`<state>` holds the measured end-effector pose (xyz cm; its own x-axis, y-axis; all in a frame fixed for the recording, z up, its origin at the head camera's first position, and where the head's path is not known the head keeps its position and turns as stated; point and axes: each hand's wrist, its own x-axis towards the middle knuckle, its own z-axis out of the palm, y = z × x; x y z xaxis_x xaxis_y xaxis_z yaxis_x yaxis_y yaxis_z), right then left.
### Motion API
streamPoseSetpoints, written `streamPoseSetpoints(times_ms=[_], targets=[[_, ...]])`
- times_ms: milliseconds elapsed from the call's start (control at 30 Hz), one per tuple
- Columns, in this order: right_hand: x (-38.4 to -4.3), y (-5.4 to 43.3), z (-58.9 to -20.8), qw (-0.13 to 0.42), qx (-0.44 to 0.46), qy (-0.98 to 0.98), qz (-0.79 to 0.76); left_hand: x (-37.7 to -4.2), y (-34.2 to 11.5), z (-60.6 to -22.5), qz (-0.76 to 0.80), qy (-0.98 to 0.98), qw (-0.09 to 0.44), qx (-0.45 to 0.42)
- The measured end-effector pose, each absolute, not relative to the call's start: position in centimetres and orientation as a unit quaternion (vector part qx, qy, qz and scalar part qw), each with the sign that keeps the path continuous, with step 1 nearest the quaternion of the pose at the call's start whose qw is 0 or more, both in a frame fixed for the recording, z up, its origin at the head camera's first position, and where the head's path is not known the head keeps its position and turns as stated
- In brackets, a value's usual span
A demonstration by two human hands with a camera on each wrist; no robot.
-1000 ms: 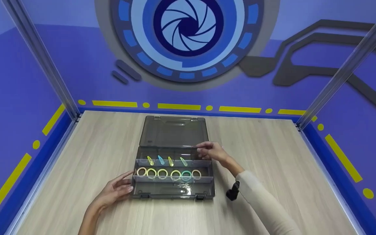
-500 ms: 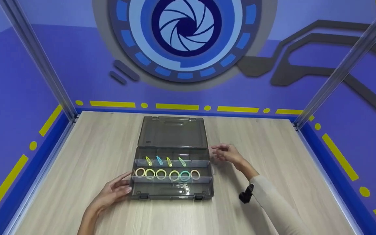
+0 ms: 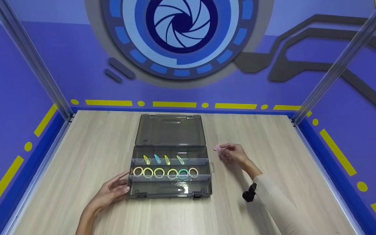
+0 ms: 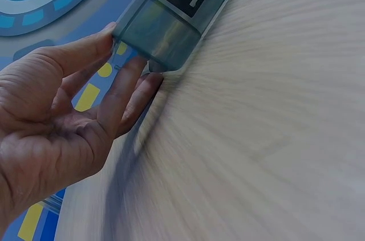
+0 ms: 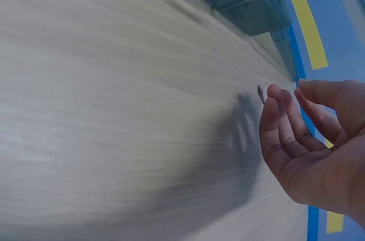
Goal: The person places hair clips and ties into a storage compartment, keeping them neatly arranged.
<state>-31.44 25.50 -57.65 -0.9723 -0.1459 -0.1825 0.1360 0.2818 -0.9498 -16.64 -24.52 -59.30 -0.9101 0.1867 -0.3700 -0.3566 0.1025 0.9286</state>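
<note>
A smoky grey plastic box (image 3: 170, 193) lies with its lid (image 3: 170, 131) folded back on the table. Yellow, blue and green snap hair clips (image 3: 146, 160) sit in a row along its rear divider. Several pastel hair ties (image 3: 159, 173) stand along the front divider. My left hand (image 3: 111, 192) rests its fairly straight fingertips against the box's left end, as the left wrist view also shows. Right of the box, above the wood, my right hand (image 3: 235, 153) pinches a pink hair clip (image 3: 217, 148). Only a thin dark edge of this clip (image 5: 260, 94) shows in the right wrist view.
The pale wood table (image 3: 93, 140) extends on both sides of the box. Blue printed panels (image 3: 28, 98) and metal posts (image 3: 335, 62) bound it at the back and sides. A black camera mount (image 3: 249, 192) sits at the right wrist.
My right hand has moved away from the box's right edge, out to the right, and the pink clip has come into sight in its fingers. The left hand stays against the box.
</note>
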Motion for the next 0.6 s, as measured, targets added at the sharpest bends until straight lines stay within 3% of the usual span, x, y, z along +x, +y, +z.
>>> streamPoseSetpoints(times_ms=[200, 600], targets=[[-31.5, 25.9, -58.0, 0.091, 0.022, 0.799, -0.593, -16.6, -24.7, -59.4, 0.664, 0.719, 0.201, -0.048], [-32.7, 24.6, -59.3, 0.092, 0.075, 0.814, -0.568, -16.6, -24.8, -59.4, 0.661, 0.721, 0.204, -0.046]])
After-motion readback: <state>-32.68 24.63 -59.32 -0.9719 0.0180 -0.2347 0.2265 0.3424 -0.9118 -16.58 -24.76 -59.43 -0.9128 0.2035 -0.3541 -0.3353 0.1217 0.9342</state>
